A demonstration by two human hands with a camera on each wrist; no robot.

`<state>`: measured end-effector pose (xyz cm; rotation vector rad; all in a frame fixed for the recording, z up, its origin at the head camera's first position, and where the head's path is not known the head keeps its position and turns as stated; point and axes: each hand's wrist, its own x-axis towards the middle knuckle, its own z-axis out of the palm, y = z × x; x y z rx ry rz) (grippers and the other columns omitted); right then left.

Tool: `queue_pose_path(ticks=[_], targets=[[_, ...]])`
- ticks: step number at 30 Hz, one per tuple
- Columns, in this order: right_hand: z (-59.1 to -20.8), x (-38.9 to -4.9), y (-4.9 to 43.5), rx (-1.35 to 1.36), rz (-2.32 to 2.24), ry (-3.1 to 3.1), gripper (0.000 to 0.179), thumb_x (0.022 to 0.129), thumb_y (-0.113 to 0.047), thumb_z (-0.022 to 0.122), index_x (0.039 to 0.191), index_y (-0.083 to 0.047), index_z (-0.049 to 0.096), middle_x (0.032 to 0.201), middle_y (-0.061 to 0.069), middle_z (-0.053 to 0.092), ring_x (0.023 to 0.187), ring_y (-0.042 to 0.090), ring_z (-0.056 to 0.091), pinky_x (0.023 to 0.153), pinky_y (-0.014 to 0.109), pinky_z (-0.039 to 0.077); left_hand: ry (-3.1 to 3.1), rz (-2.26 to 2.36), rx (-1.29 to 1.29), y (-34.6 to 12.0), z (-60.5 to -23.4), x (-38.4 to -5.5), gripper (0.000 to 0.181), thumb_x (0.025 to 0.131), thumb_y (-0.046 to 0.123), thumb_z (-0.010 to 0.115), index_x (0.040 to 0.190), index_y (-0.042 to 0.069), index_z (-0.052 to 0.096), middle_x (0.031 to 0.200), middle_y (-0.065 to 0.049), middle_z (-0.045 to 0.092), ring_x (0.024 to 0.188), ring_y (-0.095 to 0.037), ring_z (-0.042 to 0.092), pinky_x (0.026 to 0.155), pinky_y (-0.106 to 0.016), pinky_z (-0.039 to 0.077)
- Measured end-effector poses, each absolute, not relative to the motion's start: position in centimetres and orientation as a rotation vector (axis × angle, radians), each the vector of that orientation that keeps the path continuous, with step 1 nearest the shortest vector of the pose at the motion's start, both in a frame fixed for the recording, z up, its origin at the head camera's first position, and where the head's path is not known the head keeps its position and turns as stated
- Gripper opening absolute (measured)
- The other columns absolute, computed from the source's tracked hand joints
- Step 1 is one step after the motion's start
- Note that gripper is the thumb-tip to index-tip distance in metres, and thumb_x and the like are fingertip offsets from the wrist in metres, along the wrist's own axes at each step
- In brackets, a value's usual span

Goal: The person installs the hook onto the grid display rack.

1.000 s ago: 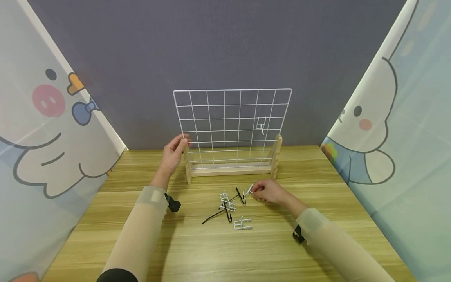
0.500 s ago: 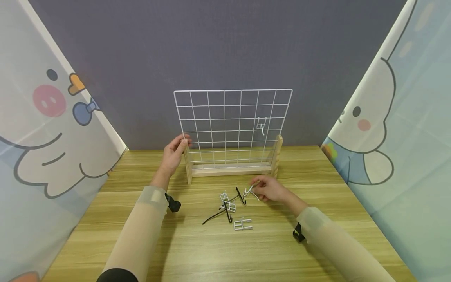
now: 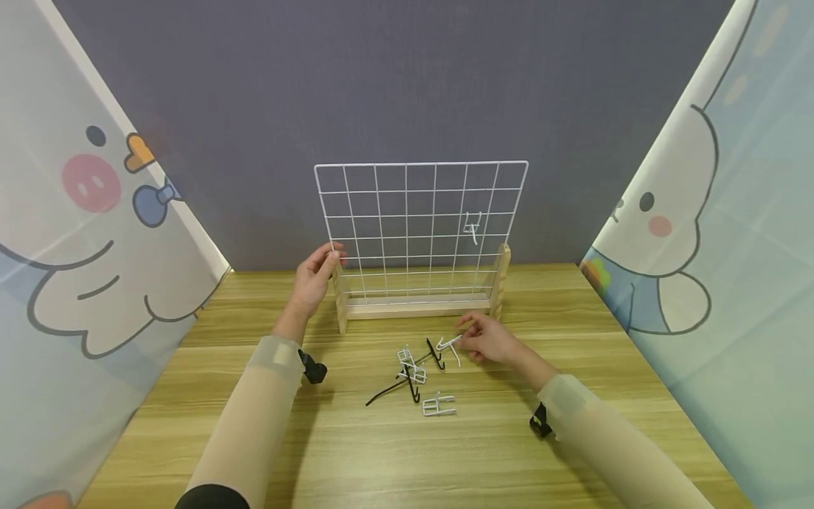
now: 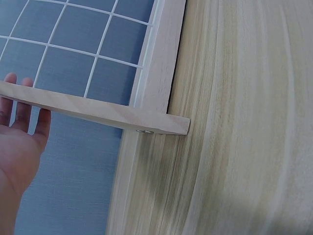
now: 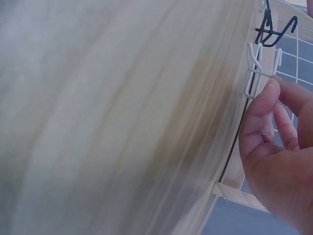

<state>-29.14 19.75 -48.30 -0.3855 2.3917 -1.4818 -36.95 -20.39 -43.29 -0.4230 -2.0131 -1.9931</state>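
Observation:
A white wire grid panel (image 3: 407, 164) stands upright in a wooden stand (image 3: 416, 309). My left hand (image 3: 313, 276) grips the stand's left post (image 4: 93, 107), thumb on the near side and fingertips showing past it. With thumb and index finger my right hand (image 3: 491, 341) pinches a white wire hook (image 3: 450, 344), its prongs pointing left over the table. The right wrist view shows that hook (image 5: 252, 71) at the fingertips, near a black hook (image 5: 266, 33). One white hook (image 3: 472, 228) hangs on the grid's right side.
Left of the right hand lie black hooks, one (image 3: 435, 353) near the held hook and one (image 3: 410, 385) further forward, tangled with white hooks (image 3: 413, 372). Another white hook (image 3: 439, 406) lies apart, nearer the front. A dark partition (image 3: 420, 85) rises behind the wooden table (image 3: 375, 459).
My right hand has drawn slightly back toward the stand, and the white hook in its fingers has turned, its stem now pointing more toward the front. The left hand stays on the post.

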Motion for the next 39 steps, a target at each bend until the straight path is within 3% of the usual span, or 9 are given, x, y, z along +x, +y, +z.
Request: queue_pose_path(ticks=[5,13,17,23,27,37,39], targets=[[-48.2,-28.7,20.0,-0.369,-1.527,2.356,0.038,0.103,0.002,0.07,0.134,0.011,0.051,0.095,0.01,0.062,0.068,0.015,0.063,0.058,0.023,0.053,-2.018,-1.982,-0.416,-20.3,-43.4,-37.0,0.021,0.116,0.026,0.059,0.132,0.021,0.072,0.112,0.018,0.076,0.107,-0.003,0.071,0.092,-0.024,0.05],[-48.2,-28.0,20.3,-0.359,-1.474,2.355,0.025,0.101,-0.001,0.074,0.118,0.007,0.058,0.094,0.009,0.062,0.07,0.016,0.062,0.057,0.022,0.053,-2.016,-2.003,-0.436,-20.4,-43.4,-36.9,0.022,0.117,0.024,0.057,0.133,0.02,0.071,0.113,0.018,0.076,0.108,-0.004,0.07,0.094,-0.026,0.05],[-48.4,-27.7,20.1,-0.368,-1.405,2.374,0.025,0.1,-0.007,0.078,0.115,0.005,0.062,0.092,0.008,0.065,0.072,0.015,0.063,0.059,0.024,0.056,-2.002,-2.021,-0.444,-20.4,-43.5,-36.8,0.028,0.117,0.023,0.056,0.138,0.009,0.068,0.113,0.018,0.075,0.109,-0.003,0.07,0.099,-0.027,0.051],[-48.8,-27.6,19.8,-0.352,-1.311,2.417,0.02,0.101,-0.013,0.079,0.111,0.0,0.068,0.088,0.004,0.067,0.07,0.014,0.063,0.06,0.025,0.056,-2.0,-2.029,-0.439,-20.5,-43.4,-36.7,0.025,0.117,0.023,0.057,0.136,0.014,0.07,0.113,0.017,0.075,0.109,-0.003,0.071,0.1,-0.026,0.052],[-48.7,-27.5,19.4,-0.322,-1.299,2.434,0.02,0.101,-0.014,0.08,0.109,-0.001,0.068,0.085,0.004,0.066,0.067,0.013,0.062,0.058,0.025,0.056,-1.999,-2.023,-0.44,-20.6,-43.5,-36.8,0.036,0.117,0.024,0.057,0.142,0.0,0.064,0.113,0.017,0.075,0.108,-0.003,0.072,0.098,-0.025,0.052],[-49.0,-27.6,18.8,-0.238,-1.318,2.434,0.014,0.103,-0.011,0.077,0.108,0.0,0.069,0.085,0.004,0.065,0.066,0.013,0.062,0.058,0.026,0.056,-2.016,-2.004,-0.423,-20.4,-43.2,-36.8,0.037,0.117,0.025,0.057,0.143,-0.001,0.064,0.111,0.019,0.075,0.107,-0.003,0.07,0.093,-0.023,0.051],[-49.1,-27.6,18.8,-0.226,-1.326,2.435,0.013,0.102,-0.009,0.077,0.108,0.0,0.069,0.086,0.004,0.065,0.067,0.013,0.062,0.058,0.027,0.058,-2.024,-1.986,-0.422,-20.4,-43.3,-36.9,0.033,0.117,0.026,0.058,0.14,0.004,0.067,0.111,0.019,0.075,0.107,-0.003,0.07,0.091,-0.024,0.05]])
